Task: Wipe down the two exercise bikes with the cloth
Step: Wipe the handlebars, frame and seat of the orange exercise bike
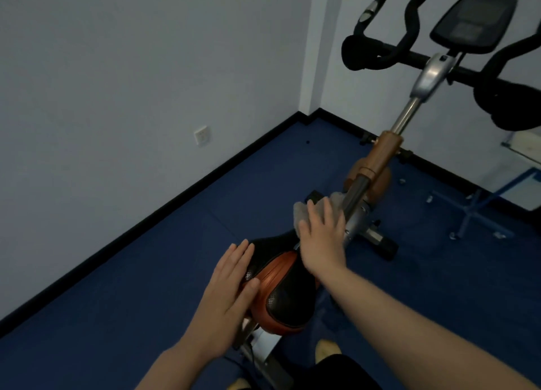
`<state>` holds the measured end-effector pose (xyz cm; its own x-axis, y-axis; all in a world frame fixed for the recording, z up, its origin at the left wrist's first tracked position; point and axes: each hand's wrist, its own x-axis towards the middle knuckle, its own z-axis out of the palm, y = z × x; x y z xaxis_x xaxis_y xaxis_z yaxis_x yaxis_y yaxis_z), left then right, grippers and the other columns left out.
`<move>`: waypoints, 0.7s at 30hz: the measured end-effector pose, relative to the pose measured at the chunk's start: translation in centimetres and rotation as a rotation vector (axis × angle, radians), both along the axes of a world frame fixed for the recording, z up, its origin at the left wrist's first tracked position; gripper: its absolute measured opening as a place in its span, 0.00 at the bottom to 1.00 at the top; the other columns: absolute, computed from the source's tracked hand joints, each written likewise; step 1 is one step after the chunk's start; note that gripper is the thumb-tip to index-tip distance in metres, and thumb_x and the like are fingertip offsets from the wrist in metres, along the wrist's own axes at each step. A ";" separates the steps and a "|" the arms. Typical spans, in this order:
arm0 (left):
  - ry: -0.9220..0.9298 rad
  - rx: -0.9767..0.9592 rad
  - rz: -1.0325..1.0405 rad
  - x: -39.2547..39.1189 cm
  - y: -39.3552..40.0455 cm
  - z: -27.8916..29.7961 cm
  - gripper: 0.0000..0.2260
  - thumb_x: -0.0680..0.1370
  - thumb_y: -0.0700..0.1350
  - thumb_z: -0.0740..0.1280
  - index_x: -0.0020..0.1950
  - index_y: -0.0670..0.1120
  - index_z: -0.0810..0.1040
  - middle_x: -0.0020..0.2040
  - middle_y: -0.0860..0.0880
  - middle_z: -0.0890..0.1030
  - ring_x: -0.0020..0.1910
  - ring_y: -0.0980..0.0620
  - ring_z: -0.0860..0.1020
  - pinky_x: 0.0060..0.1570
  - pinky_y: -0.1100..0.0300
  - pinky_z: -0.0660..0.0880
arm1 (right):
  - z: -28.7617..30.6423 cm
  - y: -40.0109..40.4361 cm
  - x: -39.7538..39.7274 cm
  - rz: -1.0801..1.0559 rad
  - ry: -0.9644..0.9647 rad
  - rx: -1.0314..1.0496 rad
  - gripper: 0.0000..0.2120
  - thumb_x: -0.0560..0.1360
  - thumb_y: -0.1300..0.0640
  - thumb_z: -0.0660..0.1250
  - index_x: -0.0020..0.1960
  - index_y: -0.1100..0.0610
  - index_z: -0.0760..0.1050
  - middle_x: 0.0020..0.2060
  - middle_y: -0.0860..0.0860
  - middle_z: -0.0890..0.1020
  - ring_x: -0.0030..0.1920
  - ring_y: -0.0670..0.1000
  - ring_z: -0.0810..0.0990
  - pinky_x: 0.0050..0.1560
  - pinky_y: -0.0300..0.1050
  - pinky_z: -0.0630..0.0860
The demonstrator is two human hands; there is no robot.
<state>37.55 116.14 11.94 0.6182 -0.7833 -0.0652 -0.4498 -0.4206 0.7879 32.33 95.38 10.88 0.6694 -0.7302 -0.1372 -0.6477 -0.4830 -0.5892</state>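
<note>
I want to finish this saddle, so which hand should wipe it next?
Probably right: the right hand already presses the cloth at the saddle nose; the left hand only rests flat on its side.

Saddle [281, 284] under the left hand [231, 299] is orange-brown and black; cloth [310, 211] under the right hand [322, 240] looks whitish-grey, I think.

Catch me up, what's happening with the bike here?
A person is wiping an exercise bike. The right hand presses a pale cloth with flat fingers at the front tip of the saddle, beside the frame tube. The left hand lies open against the saddle's left side, apparently steadying it. The handlebars and console are not being touched.
</note>
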 end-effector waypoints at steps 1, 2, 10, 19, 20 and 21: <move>0.004 -0.013 -0.005 0.0 0.1 0.0 0.26 0.79 0.66 0.49 0.77 0.64 0.52 0.75 0.74 0.47 0.75 0.69 0.42 0.75 0.59 0.45 | -0.2 2.2 -0.7 -0.021 -0.031 0.039 0.25 0.83 0.46 0.47 0.79 0.44 0.47 0.78 0.44 0.39 0.77 0.55 0.37 0.76 0.51 0.42; 0.002 -0.021 -0.016 0.1 0.2 -0.1 0.25 0.79 0.65 0.49 0.77 0.63 0.52 0.75 0.74 0.47 0.76 0.68 0.42 0.75 0.59 0.44 | -0.4 4.2 -1.7 -0.028 -0.067 0.082 0.26 0.82 0.44 0.47 0.79 0.42 0.43 0.76 0.40 0.34 0.77 0.54 0.35 0.74 0.49 0.42; -0.029 -0.035 -0.117 0.7 0.6 -0.9 0.26 0.81 0.61 0.49 0.79 0.57 0.51 0.77 0.69 0.46 0.76 0.67 0.40 0.74 0.63 0.42 | 1.9 5.3 -2.0 -0.148 -0.077 0.215 0.32 0.83 0.48 0.52 0.79 0.48 0.37 0.77 0.45 0.33 0.78 0.54 0.51 0.75 0.50 0.56; -0.028 -0.072 -0.198 1.7 1.2 -1.0 0.29 0.78 0.65 0.45 0.78 0.57 0.52 0.76 0.69 0.47 0.76 0.67 0.41 0.72 0.69 0.40 | 2.1 10.1 -5.9 -0.146 -0.074 0.273 0.25 0.83 0.40 0.45 0.77 0.36 0.43 0.76 0.40 0.35 0.78 0.48 0.43 0.74 0.49 0.53; -0.032 -0.068 -0.207 1.8 1.2 -1.0 0.29 0.78 0.65 0.45 0.78 0.58 0.51 0.76 0.69 0.47 0.76 0.67 0.41 0.72 0.69 0.40 | 2.3 10.5 -5.6 -0.186 -0.071 0.277 0.25 0.83 0.41 0.45 0.77 0.37 0.43 0.77 0.42 0.36 0.78 0.49 0.45 0.73 0.49 0.56; -0.035 -0.066 -0.214 1.9 1.3 -1.0 0.29 0.78 0.65 0.45 0.78 0.58 0.51 0.76 0.69 0.46 0.76 0.67 0.41 0.72 0.68 0.40 | 2.3 11.6 -5.6 -0.191 -0.046 0.224 0.25 0.83 0.41 0.45 0.78 0.37 0.41 0.77 0.43 0.34 0.78 0.51 0.45 0.73 0.49 0.58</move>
<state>39.42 117.44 10.90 0.4388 -0.8986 0.0091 -0.5510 -0.2611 0.7926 26.78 106.97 13.16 0.5319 -0.7986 -0.2817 -0.6845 -0.2096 -0.6983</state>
